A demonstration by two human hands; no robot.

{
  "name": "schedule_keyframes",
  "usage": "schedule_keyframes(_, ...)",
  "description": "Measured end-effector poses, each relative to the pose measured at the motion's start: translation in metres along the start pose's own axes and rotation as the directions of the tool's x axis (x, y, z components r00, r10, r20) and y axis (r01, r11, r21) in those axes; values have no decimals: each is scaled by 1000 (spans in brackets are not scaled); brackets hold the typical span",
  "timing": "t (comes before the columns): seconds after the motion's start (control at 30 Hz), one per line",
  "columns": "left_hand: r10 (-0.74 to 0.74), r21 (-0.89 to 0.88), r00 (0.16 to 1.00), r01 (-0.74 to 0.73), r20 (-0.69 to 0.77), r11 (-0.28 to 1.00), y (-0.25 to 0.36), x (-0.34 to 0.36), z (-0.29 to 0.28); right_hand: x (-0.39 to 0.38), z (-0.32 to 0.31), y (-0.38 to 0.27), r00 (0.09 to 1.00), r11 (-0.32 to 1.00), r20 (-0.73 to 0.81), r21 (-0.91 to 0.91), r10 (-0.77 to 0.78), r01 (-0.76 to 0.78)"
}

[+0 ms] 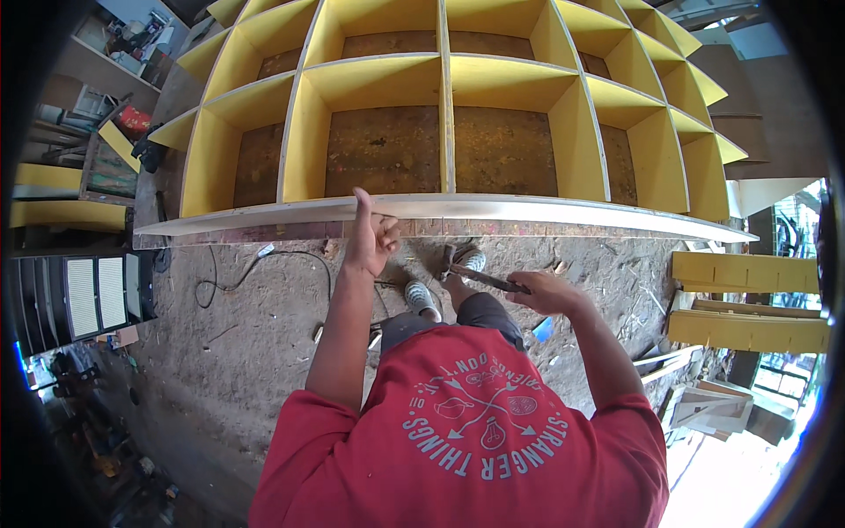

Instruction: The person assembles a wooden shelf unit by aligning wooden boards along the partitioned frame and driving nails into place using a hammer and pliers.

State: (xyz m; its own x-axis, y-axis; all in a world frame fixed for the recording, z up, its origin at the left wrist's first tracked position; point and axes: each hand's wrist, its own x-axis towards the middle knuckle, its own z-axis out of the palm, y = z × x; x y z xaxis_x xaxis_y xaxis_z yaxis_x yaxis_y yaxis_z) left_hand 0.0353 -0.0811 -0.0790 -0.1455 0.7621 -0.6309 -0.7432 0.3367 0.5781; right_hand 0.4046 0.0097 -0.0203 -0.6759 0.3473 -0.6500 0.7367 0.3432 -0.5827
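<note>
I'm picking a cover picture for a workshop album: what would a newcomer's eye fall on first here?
First, the large yellow compartment grid across the upper middle, then the red shirt at bottom centre. Just right of centre, the right hand grips a hammer; left of centre, the left hand shows its thumb raised.

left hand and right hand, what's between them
In the head view, the hammer extends from the right hand toward the left hand; beyond it, shoes and dirt floor show between them.
</note>
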Motion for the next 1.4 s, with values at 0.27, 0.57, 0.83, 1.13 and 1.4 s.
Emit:
schedule_keyframes(0.27, 156, -49, 959, -172, -239, 984, 1, 7, 41, -1, 20, 5, 997, 995, 77, -97, 2, 5)
schedule_keyframes(0.57, 212, -40, 895, -247, -393, 968, -6, 5, 52, 26, -30, -2, 973, 997, 223, -40, -62, 72)
schedule_keyframes(0.83, 237, 57, 881, -235, -410, 970, -8, 10, 40, 41, -71, 15, 886, 966, 434, -111, -163, 232)
schedule_keyframes(1.13, 305, 102, 815, -293, -492, 951, -12, 9, 55, 62, -65, 42, 790, 912, 554, -124, -263, 390)
schedule_keyframes(1.4, 288, 106, 810, -273, -510, 956, -12, 6, 56, 73, -55, 56, 846, 936, 473, -112, -246, 335)
